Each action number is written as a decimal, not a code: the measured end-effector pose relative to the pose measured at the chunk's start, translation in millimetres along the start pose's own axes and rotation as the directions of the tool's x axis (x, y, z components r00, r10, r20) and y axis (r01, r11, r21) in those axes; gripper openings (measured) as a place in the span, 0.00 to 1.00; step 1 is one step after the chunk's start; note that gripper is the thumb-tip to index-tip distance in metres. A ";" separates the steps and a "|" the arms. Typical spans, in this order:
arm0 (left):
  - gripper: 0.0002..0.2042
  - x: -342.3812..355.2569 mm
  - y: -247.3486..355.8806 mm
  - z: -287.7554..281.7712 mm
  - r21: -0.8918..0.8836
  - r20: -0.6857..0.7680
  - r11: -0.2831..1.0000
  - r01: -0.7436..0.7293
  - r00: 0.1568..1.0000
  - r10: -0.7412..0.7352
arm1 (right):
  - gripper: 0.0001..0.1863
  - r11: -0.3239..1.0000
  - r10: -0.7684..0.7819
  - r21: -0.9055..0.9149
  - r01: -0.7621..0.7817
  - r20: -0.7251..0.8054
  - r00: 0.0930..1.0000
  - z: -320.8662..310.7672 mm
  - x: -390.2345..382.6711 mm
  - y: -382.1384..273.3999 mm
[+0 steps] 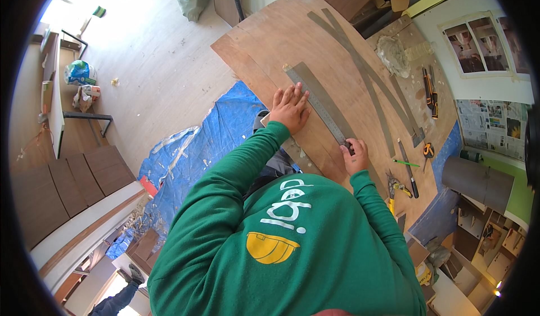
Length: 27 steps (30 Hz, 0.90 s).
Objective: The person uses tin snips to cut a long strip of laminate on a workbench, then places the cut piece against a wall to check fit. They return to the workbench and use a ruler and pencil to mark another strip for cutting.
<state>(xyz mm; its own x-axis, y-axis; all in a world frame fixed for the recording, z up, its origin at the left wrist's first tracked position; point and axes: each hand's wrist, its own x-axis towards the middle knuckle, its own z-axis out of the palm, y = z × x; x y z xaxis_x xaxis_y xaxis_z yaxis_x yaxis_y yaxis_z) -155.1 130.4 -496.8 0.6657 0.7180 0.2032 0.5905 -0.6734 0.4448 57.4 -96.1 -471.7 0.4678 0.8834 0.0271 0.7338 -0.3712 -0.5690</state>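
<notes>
A metal ruler (324, 117) lies along a grey-brown strip of sheet material (322, 88) on the wooden work board (270, 40). My left hand (290, 110) rests flat on the far part of the ruler, its fingers spread and pressing down. At the near end of the ruler, my right hand (356, 156) is closed around a small dark tool (348, 145). Most of that tool is hidden by the fingers, so its kind does not show. Long narrow grey strips (360, 63) lie crossed on the board farther right.
Right of the strips are utility knives (431, 95), a tape measure (428, 150), a green pencil (406, 163), a long black-handled tool (409, 170) and yellow-handled snips (397, 188). A blue tarp (219, 125) covers floor at left. A person's leg (121, 296) shows at lower left.
</notes>
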 end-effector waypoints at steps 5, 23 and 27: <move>0.29 0.3 1.3 -1.7 0.009 0.033 1.000 0.015 0.999 -0.015 | 0.15 1.000 -0.015 -0.004 0.015 -0.007 1.000 -0.9 -0.9 -0.4; 0.29 3.6 1.9 -0.5 0.066 0.058 0.997 0.026 0.998 -0.030 | 0.14 0.996 0.041 -0.078 -0.044 -0.046 0.998 4.2 4.1 -15.4; 0.29 4.2 3.7 -1.3 0.080 0.043 0.997 0.010 0.999 -0.014 | 0.14 0.995 0.066 -0.068 -0.070 -0.057 0.996 6.5 2.1 -13.4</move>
<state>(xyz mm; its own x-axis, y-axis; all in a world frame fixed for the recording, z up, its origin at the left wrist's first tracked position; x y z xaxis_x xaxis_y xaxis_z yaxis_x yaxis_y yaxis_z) -150.7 131.2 -493.1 0.6766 0.7189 0.1595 0.6320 -0.6781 0.3752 45.3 -87.4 -469.3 0.5428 0.8391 0.0363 0.7312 -0.4509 -0.5119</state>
